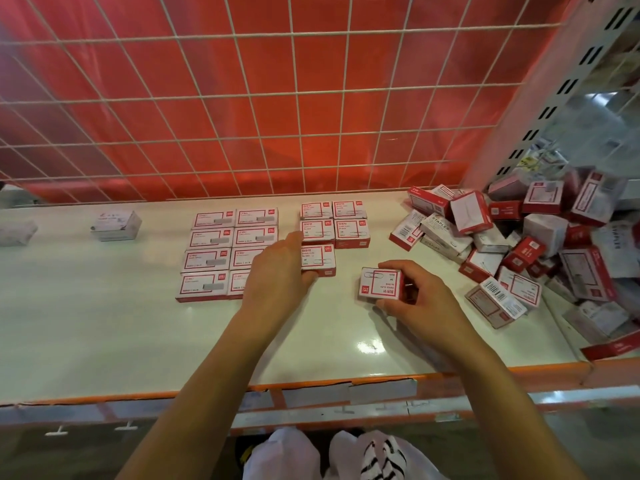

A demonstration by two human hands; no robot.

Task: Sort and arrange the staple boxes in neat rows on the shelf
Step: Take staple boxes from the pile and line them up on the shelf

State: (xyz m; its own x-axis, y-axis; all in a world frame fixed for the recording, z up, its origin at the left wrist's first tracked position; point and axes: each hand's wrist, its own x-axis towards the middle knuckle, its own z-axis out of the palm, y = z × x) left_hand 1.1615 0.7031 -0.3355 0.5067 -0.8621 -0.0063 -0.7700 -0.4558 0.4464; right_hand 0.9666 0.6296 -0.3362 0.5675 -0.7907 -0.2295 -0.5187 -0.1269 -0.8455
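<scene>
We see red-and-white boxes [207,239] on a glossy white shelf [104,323] with an orange edge [485,371]. A white grid [242,98] crosses a red backing [263,126]. A white cloth [381,455] bears black stripes.

light: bright, even, from overhead
glare: shelf [367,346] sheen, 5 o'clock
blur: edges soft, worst 3 o'clock
distortion: wire grid [295,95] bowed

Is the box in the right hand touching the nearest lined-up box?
Apart. The head view shows bare shelf between the paper clip box gripped by the right hand and the nearest lined-up box.
</scene>
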